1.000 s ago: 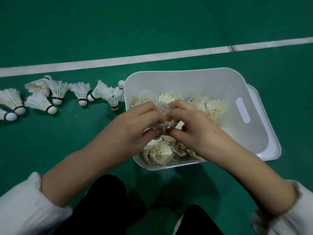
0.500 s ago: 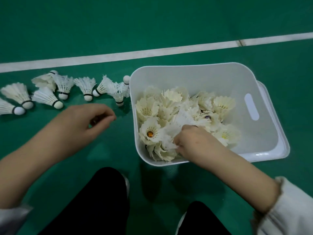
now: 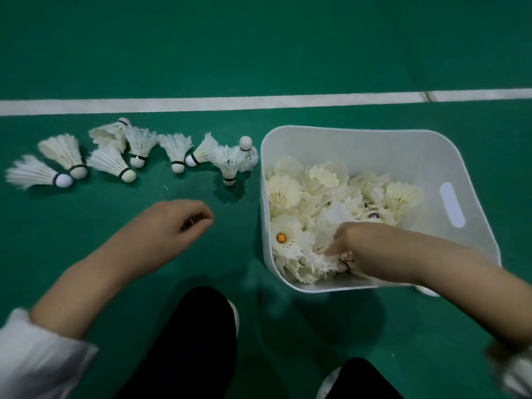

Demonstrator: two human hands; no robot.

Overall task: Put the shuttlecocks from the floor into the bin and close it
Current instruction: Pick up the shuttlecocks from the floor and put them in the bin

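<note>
Several white feathered shuttlecocks, black-banded corks.

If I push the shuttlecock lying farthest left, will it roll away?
Probably only in a small curve: the shuttlecock is cone-shaped, wide feathers one end, small cork the other. It likely feels very light, being mostly thin feathers. Squeeze gently; those feathers look easy to bend.

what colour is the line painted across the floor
White line on a green floor, head view.
</note>
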